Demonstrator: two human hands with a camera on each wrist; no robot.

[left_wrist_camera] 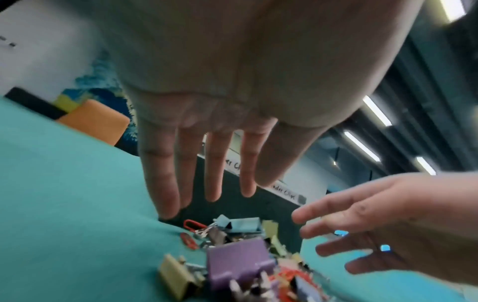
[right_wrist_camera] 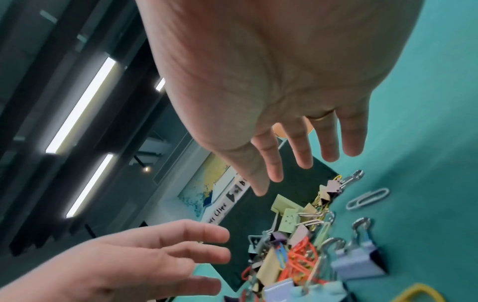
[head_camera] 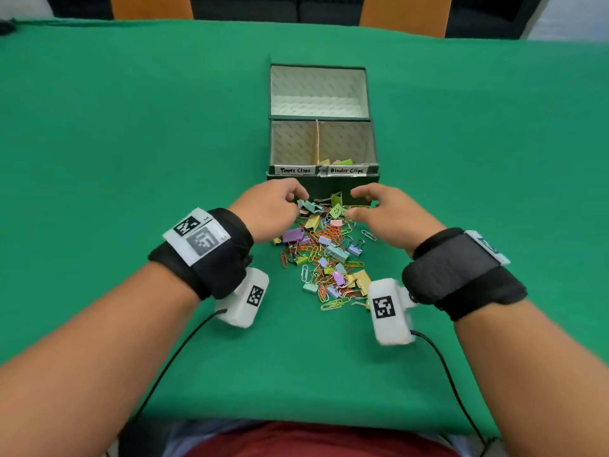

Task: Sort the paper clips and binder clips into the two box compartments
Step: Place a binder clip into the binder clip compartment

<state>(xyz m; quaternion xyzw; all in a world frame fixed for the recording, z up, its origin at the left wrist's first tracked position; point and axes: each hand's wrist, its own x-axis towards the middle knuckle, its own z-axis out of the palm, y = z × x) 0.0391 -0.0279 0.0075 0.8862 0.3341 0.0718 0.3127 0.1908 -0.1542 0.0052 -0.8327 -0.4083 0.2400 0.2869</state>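
Observation:
A mixed pile of coloured paper clips and binder clips (head_camera: pixel 324 255) lies on the green table in front of a dark green box (head_camera: pixel 356 183). Its front left compartment (head_camera: pixel 291 143) is labelled "Paper Clips"; its floor is hidden by the front wall. The front right compartment (head_camera: pixel 349 140), labelled "Binder Clips", shows a few binder clips (head_camera: pixel 339 162). My left hand (head_camera: pixel 290 199) (left_wrist_camera: pixel 214 196) hovers open over a teal binder clip (head_camera: pixel 309 206) (left_wrist_camera: pixel 243 224), fingers straight, holding nothing. My right hand (head_camera: pixel 357 202) (right_wrist_camera: pixel 297 167) is open, fingers spread, beside a green smiley binder clip (head_camera: pixel 336 211) (right_wrist_camera: pixel 289 220).
A larger rear section of the box (head_camera: pixel 318 90) sits behind the two compartments. One silver paper clip (head_camera: pixel 368 235) (right_wrist_camera: pixel 367 198) lies apart, right of the pile. A purple binder clip (head_camera: pixel 292 235) (left_wrist_camera: pixel 238 263) lies under my left wrist. Orange chairs (head_camera: pixel 151 6) stand past the far edge.

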